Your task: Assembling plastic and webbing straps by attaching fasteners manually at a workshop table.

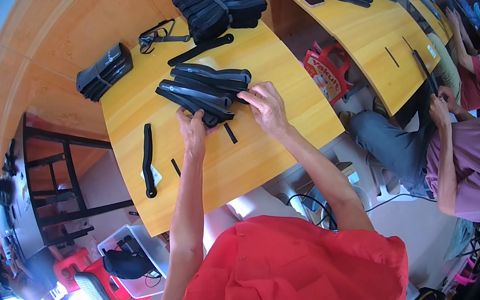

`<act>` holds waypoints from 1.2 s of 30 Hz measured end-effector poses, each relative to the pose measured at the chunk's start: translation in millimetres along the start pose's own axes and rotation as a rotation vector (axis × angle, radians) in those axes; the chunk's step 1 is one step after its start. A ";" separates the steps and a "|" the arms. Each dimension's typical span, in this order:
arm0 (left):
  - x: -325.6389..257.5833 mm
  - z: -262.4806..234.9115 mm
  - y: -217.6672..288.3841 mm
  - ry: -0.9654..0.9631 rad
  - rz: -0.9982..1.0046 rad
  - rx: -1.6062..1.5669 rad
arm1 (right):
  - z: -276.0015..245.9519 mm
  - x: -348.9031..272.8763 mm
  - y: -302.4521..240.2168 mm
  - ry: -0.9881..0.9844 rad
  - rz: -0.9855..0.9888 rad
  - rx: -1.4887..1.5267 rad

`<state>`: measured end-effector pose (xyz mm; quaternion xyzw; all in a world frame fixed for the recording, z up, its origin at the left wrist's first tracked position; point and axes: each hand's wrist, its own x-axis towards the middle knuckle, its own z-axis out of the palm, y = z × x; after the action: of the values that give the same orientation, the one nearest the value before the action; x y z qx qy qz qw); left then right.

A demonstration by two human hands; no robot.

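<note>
Several black padded straps (202, 92) lie loosely stacked in the middle of the wooden table, some with a grey stripe along them. My left hand (193, 129) has its thumb and fingers closed on the near edge of this stack. At the right end of the straps, my right hand (266, 108) pinches a strap end between thumb and fingers. A short black strip (230, 133) lies just in front of the stack. Behind it rests a single black strap (201, 49), and another strap (149, 160) lies at the table's left side over a small white paper.
A large tied bundle of black straps (218, 8) stands at the table's back, with a smaller tied bundle (104, 71) at the left edge. Another small strip (175, 167) lies near my left forearm. Co-workers sit at the right beside another table (401, 80); a red bag (326, 73) stands between the tables.
</note>
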<state>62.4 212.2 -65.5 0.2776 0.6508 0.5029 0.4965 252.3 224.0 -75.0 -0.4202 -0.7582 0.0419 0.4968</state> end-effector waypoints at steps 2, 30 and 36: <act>-0.1 -0.7 -0.2 0.000 -0.005 0.000 | 0.0 -0.8 -0.4 0.016 -0.002 -0.001; -1.2 2.2 -2.9 0.016 0.122 0.069 | 20.1 -11.1 -40.7 -0.151 0.144 0.169; 32.1 -22.7 -39.6 -0.033 0.222 0.139 | 42.7 -1.0 -6.5 -0.115 0.535 0.413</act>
<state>35.5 217.7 -114.1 0.3899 0.6412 0.5037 0.4280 214.9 234.2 -94.0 -0.4918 -0.6234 0.3468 0.4992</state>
